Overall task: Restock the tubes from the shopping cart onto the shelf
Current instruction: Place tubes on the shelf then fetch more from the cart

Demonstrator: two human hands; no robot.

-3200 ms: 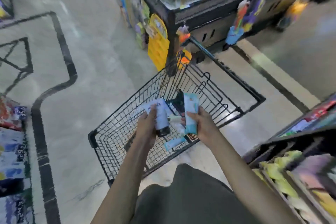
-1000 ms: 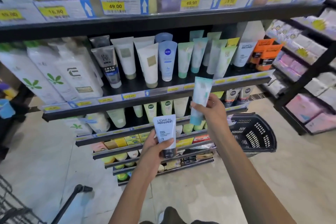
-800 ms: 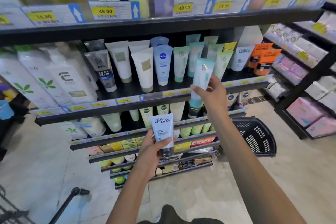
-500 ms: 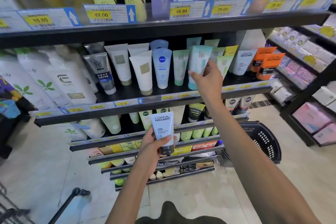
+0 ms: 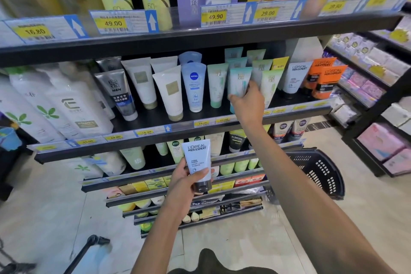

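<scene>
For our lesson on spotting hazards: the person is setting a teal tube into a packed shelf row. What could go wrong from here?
The teal tube enters a tight row; the right hand may knock over the green tube beside it. The left hand holds the L'Oreal tube unwatched, so it might slip.

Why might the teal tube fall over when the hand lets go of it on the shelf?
The teal tube is tall and stands on its narrow cap end, so it probably tips easily. The right hand grips it between close neighbours, which may prop it. It looks like soft plastic, so likely squashy, not breakable.
</scene>
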